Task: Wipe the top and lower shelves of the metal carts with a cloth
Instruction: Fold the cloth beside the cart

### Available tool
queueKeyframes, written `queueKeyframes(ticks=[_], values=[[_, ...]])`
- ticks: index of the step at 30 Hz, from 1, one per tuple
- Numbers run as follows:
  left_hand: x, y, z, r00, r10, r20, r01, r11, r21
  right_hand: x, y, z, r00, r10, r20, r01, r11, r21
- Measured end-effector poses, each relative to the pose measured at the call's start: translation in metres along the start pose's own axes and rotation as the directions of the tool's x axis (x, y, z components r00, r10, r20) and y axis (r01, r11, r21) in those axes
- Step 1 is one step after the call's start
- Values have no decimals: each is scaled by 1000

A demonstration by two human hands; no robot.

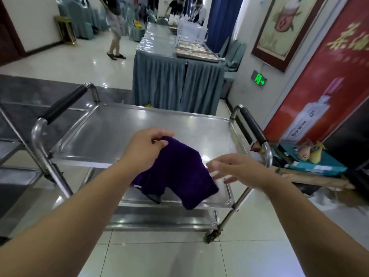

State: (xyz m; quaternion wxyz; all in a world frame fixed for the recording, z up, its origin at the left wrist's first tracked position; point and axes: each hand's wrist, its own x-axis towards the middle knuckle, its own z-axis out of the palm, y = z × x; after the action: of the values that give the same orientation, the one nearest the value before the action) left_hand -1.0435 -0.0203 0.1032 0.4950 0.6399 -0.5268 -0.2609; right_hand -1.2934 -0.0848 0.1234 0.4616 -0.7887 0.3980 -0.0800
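Standing at the far left, a second metal cart (pixel 12 140) is showing only part of its shelves beside the main cart (pixel 111 126), whose black-gripped handle (pixel 63 102) is rising over the top shelf's left edge. Next, the left hand (pixel 143 148) is pinching the purple cloth (pixel 177 170), fingers (pixel 161 143) curled together on its upper fold above the top shelf's near edge; the cloth is hanging down past that edge, draping in front of the lower shelf (pixel 225 198). At the cloth's right edge, the right hand (pixel 237 168) is reaching in, blurred, fingers apart and extended, gripping nothing; contact with the cloth is unclear. The right handle (pixel 252 124) is flanking the shelf's right edge.
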Motion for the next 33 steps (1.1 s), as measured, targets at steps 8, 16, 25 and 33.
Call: queueKeyframes(ticks=[8,16,25,33], values=[[46,53,53,993,98,70,-101,994,40,15,-4,-29,990,-32,-137,30,999,-15],[72,82,108,975,172,138,-172,985,-11,21,16,-84,946,-103,-309,94,995,-44],[93,93,165,962,113,250,-140,986,92,24,58,-106,916,-40,-400,-53,974,-220],[102,98,189,955,151,255,-223,933,281,19,72,-144,870,-17,-493,-81,981,-177]])
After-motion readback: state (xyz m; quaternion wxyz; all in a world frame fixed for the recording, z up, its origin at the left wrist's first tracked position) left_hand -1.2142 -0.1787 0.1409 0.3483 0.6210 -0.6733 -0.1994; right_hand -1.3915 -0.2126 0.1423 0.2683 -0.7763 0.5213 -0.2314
